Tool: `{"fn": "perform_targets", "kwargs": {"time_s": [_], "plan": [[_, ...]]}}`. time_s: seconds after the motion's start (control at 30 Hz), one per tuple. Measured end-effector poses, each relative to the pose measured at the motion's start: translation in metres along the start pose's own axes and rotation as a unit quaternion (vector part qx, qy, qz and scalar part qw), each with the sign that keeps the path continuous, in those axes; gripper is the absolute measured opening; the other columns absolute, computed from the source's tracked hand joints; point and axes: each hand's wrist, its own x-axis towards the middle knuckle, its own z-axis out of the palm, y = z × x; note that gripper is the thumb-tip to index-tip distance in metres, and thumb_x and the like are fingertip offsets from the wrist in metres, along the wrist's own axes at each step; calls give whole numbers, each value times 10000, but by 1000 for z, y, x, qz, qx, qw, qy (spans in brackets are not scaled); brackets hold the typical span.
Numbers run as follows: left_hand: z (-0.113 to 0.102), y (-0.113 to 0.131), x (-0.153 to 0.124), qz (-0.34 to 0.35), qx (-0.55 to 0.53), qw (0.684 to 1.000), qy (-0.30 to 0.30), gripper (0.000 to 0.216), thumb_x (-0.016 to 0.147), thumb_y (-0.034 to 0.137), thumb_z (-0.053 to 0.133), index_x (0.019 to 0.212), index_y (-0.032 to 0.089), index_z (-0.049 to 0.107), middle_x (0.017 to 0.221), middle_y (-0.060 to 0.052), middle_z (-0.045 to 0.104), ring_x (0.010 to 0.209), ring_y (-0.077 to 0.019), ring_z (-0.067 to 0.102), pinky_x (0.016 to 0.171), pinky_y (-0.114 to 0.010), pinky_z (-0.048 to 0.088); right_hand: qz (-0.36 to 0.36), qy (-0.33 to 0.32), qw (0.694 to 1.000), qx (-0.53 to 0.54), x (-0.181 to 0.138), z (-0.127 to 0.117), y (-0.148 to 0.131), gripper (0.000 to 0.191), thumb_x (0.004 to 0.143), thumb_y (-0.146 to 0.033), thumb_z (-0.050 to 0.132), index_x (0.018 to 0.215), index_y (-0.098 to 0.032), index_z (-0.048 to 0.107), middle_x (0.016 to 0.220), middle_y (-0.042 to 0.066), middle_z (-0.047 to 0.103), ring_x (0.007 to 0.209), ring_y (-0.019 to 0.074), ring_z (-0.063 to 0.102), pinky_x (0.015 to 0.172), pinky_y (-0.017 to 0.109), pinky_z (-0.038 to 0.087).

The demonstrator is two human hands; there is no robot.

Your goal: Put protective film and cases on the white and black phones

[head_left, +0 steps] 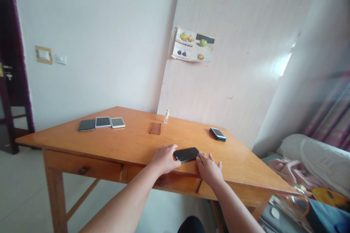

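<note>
A black phone (186, 154) lies flat near the front edge of the wooden surface (131, 145), between the two hands. The left hand (164, 160) is partly open, thumb and fingers straddling the phone's left end; the right hand (209, 168) has its fingers loosely spread at the right end. Whether either grips it, I cannot tell. Beyond lie a brown phone case (155, 128) and, just beside it, an upright pump bottle (166, 117); a dark-cased device (218, 134) lies farther right.

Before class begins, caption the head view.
Left hand and right hand at opposite ends of a dark phone on a wooden desk.
</note>
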Motion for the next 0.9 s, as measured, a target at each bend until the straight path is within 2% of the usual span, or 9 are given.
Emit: {"fn": "perform_targets", "kwargs": {"time_s": [0.13, 0.27, 0.33, 0.43, 0.5, 0.6, 0.8, 0.9], "plan": [[0, 1, -1, 13, 22, 1000, 5, 512, 724, 407, 627, 1197, 222, 572, 1190, -79, 654, 1116, -277, 578, 962, -366, 431, -24, 21, 999, -11, -13, 15, -18, 530, 963, -389, 260, 1435, -204, 413, 1516, 119, 369, 1426, 294, 247, 1098, 639, 96], [0, 0, -1, 16, 26, 1000, 0, 499, 761, 430, 614, 1212, 224, 564, 1204, -75, 646, 1128, -266, 568, 960, -357, 429, -65, 48, 997, 5, -21, 20, -18, 476, 961, -349, 291, 1393, -265, 471, 1476, 88, 441, 1407, 260, 291, 1108, 594, 95], [0, 0, -1, 18, 26, 1000, -3, 485, 769, 429, 612, 1208, 227, 568, 1207, -71, 643, 1133, -263, 564, 955, -352, 430, -46, 67, 997, 17, -15, 15, -5, 426, 955, -347, 324, 1310, -301, 556, 1409, 60, 526, 1346, 252, 381, 1087, 546, 186], [0, -1, 0, 21, 25, 999, -2, 471, 765, 427, 619, 1193, 232, 585, 1178, -71, 650, 1116, -265, 568, 945, -349, 433, 1, 98, 995, 32, 0, 4, 19, 328, 921, -357, 422, 1096, -299, 694, 1217, 57, 655, 1169, 257, 509, 961, 424, 348], [0, -2, 0, 28, 28, 999, -2, 457, 764, 431, 619, 1179, 239, 603, 1134, -69, 659, 1082, -266, 580, 931, -353, 438, 11, 115, 992, 41, 9, 0, 29, 269, 889, -331, 482, 945, -271, 738, 1053, 71, 694, 1044, 246, 544, 876, 352, 382], [1, -4, 1, 40, 39, 998, -2, 416, 772, 448, 611, 1134, 246, 640, 1067, -67, 667, 1033, -268, 592, 897, -358, 449, -3, 128, 990, 64, 14, 1, 26, 207, 852, -269, 524, 850, -228, 727, 925, 75, 686, 938, 220, 553, 808, 298, 384], [3, -7, 2, 53, 34, 998, 8, 389, 768, 440, 620, 1106, 250, 654, 1037, -55, 674, 1003, -261, 601, 869, -350, 458, -80, 123, 983, 114, 5, 12, 5, 111, 814, -207, 554, 859, -218, 655, 891, 36, 681, 906, 189, 561, 758, 257, 370], [2, -6, 2, 54, 24, 998, 8, 391, 764, 429, 621, 1111, 251, 644, 1047, -52, 676, 1012, -259, 597, 873, -345, 456, -49, 108, 985, 123, 10, 7, 13, 83, 836, -256, 556, 859, -229, 631, 837, 13, 676, 842, 173, 579, 700, 247, 367]]}}
